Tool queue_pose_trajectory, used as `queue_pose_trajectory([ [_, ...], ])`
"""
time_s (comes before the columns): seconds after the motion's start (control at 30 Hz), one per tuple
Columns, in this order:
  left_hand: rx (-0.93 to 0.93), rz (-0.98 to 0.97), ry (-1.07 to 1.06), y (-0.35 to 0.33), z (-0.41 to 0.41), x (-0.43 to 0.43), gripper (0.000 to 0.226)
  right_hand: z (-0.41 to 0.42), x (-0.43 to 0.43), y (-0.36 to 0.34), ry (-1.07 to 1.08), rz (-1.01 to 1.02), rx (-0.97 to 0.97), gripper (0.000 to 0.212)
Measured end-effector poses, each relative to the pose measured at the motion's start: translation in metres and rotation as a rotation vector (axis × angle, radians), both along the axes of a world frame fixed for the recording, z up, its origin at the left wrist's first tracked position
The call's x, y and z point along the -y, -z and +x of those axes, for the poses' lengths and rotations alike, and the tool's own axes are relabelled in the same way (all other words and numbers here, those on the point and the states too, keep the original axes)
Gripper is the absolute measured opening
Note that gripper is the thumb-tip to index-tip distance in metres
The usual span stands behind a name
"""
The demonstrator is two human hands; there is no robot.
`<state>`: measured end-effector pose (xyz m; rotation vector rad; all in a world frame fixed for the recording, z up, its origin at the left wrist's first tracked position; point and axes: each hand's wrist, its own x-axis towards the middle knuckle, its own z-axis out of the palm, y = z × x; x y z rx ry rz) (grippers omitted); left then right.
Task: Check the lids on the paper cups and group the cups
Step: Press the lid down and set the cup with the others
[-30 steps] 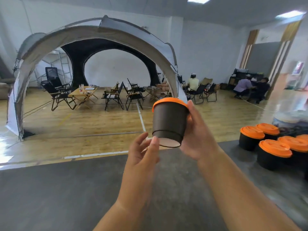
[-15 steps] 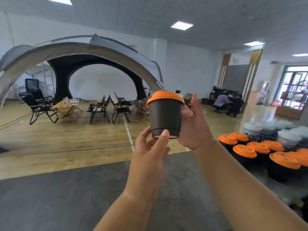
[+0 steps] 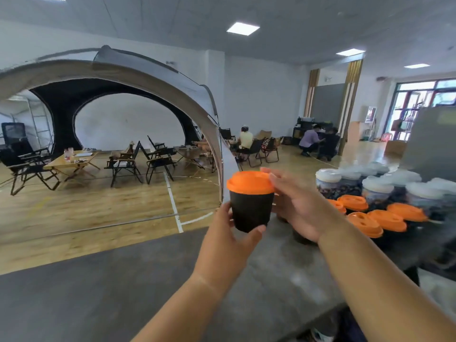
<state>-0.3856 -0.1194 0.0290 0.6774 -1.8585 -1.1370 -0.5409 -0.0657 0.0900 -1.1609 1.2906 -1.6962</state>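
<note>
A black paper cup (image 3: 251, 210) with an orange lid (image 3: 249, 182) is held up above the grey table (image 3: 123, 292). My left hand (image 3: 229, 243) grips the cup's base from below, thumb and fingers curled round it. My right hand (image 3: 301, 208) is behind the cup on the right, its fingertips touching the lid's rim. On the table to the right stand several black cups with orange lids (image 3: 387, 219), and behind them several patterned cups with white lids (image 3: 377, 187).
The table's far edge runs across the view, with wooden floor beyond. A large arched tent (image 3: 138, 77), folding chairs (image 3: 123, 164) and a low table (image 3: 71, 162) stand in the room. People sit and crouch at the back. A grey box (image 3: 434, 139) is blurred at far right.
The view swung right and more cups came into sight. My left hand went from just under the cup to gripping its base. My right hand slid from the cup's side up to the lid.
</note>
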Motion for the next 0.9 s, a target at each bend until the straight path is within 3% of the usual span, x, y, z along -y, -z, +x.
queue_pose_trajectory([
  [0.17,0.186,0.021,0.086,0.038,-0.092,-0.014,0.04,-0.094,-0.031,0.075,0.087,0.118,0.246,0.045],
  [0.37,0.26,0.139,0.177,0.077,-0.172,-0.032,0.051,-0.169,-0.053,0.126,0.252,0.232,0.335,0.031],
  [0.63,0.301,0.146,0.125,0.096,-0.204,-0.035,0.054,-0.183,-0.07,0.144,0.212,0.34,0.337,0.04],
  [0.9,0.336,0.145,0.1,0.1,-0.202,-0.041,0.055,-0.175,-0.088,0.143,0.255,0.37,0.457,0.046],
])
